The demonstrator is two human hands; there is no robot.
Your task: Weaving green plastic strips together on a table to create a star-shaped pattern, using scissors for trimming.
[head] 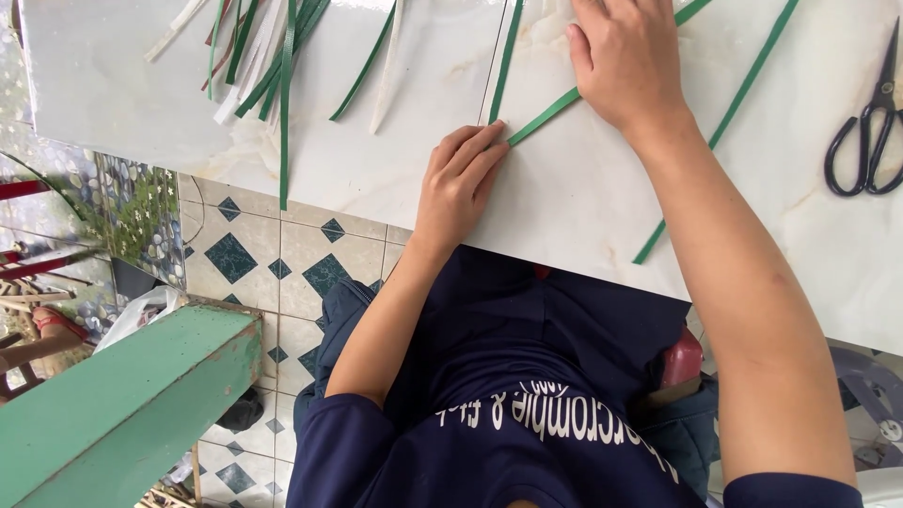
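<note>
**Two hands press green strips flat on a marble-look desk**

The person leans over a white, marble-patterned desk (583,216), seen from above. The left hand (458,183) lies palm down near the desk's front edge, fingers (480,150) together and stretched forward, their tips pressing on the lower end of a green strip (544,117) that runs diagonally up to the right. Its grip is not closed around anything; it only pins the strip to the surface. The right hand (625,56) rests further up the desk, palm down over the same diagonal strip, fingers extended out past the top edge of the view, so whether they pinch anything cannot be told.

A second green strip (505,61) runs nearly straight up from the left fingertips, meeting the diagonal one there. A longer green strip (720,132) lies to the right of the right forearm, slanting from the desk's front edge toward the top right.

At the top left lies a loose pile of green and white strips (268,47), one hanging down over the others. Black scissors (870,122) lie closed at the far right of the desk, well apart from both hands.

Below the desk are a patterned tile floor (273,254) and a green bench (122,395) at the lower left.
</note>
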